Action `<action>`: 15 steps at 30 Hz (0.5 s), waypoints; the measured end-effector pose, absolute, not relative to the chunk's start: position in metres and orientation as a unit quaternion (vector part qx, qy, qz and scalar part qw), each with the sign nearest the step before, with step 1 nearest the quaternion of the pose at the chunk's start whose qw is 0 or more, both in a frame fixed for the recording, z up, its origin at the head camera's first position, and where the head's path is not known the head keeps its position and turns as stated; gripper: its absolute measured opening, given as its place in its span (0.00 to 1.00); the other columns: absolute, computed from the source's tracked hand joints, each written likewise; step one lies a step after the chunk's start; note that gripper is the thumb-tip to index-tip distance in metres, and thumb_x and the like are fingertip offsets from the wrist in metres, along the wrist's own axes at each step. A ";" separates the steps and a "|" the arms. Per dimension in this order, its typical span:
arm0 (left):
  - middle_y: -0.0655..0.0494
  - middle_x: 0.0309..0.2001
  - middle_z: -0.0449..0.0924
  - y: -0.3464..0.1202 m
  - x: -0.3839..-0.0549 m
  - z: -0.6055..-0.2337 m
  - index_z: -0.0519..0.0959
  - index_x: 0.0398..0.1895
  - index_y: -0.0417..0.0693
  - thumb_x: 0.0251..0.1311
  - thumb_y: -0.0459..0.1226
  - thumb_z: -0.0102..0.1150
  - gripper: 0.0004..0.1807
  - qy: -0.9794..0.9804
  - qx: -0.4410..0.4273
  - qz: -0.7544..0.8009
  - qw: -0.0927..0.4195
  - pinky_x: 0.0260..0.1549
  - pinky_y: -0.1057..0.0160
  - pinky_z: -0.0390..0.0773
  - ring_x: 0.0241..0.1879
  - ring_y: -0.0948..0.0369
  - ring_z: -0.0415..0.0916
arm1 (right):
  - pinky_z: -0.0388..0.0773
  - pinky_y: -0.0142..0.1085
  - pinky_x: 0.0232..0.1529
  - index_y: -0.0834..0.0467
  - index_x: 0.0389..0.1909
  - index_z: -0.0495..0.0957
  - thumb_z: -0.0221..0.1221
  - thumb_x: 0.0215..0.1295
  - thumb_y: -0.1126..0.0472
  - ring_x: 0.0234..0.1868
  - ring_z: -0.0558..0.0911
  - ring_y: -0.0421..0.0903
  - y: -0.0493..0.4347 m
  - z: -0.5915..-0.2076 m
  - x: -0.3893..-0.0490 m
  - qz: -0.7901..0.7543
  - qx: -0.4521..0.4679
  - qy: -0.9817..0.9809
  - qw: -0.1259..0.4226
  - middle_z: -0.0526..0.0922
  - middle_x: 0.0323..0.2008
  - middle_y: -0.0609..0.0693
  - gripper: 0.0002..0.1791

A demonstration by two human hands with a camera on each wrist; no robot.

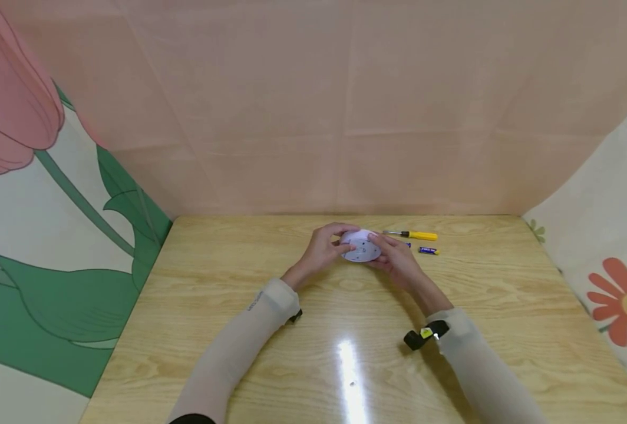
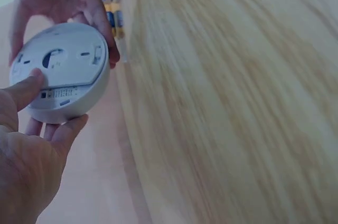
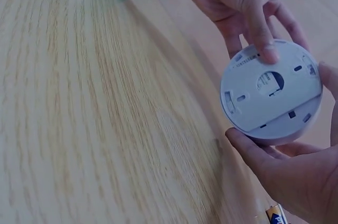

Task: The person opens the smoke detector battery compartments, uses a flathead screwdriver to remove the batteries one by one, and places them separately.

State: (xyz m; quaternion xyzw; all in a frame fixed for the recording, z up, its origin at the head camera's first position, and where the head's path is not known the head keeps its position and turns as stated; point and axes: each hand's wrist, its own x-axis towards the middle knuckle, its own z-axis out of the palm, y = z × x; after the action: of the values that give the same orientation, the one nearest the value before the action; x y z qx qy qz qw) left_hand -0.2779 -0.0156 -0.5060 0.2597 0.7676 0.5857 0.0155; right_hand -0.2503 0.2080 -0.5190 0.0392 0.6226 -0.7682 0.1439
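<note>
A round white smoke detector point(image 1: 362, 252) is held up off the tabletop between both hands, its flat back with slots and a central opening facing the person. My left hand point(image 1: 321, 246) pinches one side, thumb pressed on the back plate point(image 2: 66, 71) and fingers around the rim. On the opposite side, my right hand point(image 1: 402, 265) grips the rim with thumb and fingers. The right wrist view shows the opening point(image 3: 270, 82) in the back and a straight edge across the plate. The front of the smoke detector is turned away and hidden.
Beyond the right hand lie a yellow-handled screwdriver point(image 1: 422, 235) and a blue and yellow battery point(image 1: 428, 251). Another battery point(image 1: 408, 244) is partly covered by the hand. The wooden table point(image 1: 228, 265) ends at a pink cloth backdrop point(image 1: 271, 147).
</note>
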 end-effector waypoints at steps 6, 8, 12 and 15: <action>0.49 0.56 0.84 -0.017 -0.275 -0.509 0.88 0.55 0.42 0.61 0.24 0.72 0.19 0.751 0.278 0.598 0.023 0.60 0.59 0.82 0.58 0.54 0.80 | 0.79 0.47 0.67 0.64 0.81 0.61 0.61 0.79 0.47 0.52 0.86 0.41 0.211 -0.519 -0.252 -0.745 0.030 0.647 0.162 0.77 0.61 0.54 0.40; 0.50 0.56 0.84 -0.017 -0.275 -0.509 0.87 0.55 0.42 0.62 0.23 0.71 0.19 0.745 0.281 0.604 0.026 0.62 0.59 0.81 0.59 0.56 0.80 | 0.82 0.42 0.63 0.64 0.81 0.60 0.62 0.78 0.49 0.51 0.84 0.40 0.211 -0.520 -0.252 -0.747 0.032 0.645 0.159 0.77 0.62 0.54 0.40; 0.49 0.56 0.83 -0.018 -0.275 -0.508 0.87 0.55 0.41 0.60 0.21 0.71 0.20 0.736 0.292 0.611 0.024 0.64 0.58 0.79 0.59 0.56 0.78 | 0.83 0.27 0.46 0.62 0.82 0.60 0.65 0.76 0.52 0.45 0.82 0.37 0.210 -0.521 -0.253 -0.747 0.030 0.649 0.141 0.80 0.57 0.50 0.41; 0.47 0.57 0.82 -0.019 -0.276 -0.508 0.87 0.57 0.40 0.59 0.21 0.73 0.22 0.737 0.299 0.606 0.016 0.65 0.58 0.78 0.61 0.54 0.78 | 0.79 0.23 0.36 0.61 0.81 0.61 0.67 0.74 0.54 0.39 0.80 0.37 0.210 -0.523 -0.253 -0.740 0.019 0.662 0.117 0.83 0.54 0.51 0.41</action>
State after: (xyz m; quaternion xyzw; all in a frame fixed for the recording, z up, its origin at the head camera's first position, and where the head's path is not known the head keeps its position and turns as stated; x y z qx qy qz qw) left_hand -0.2757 -0.0186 -0.5080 0.2995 0.7365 0.6063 0.0159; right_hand -0.2531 0.2103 -0.5231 0.0192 0.6619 -0.7401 0.1173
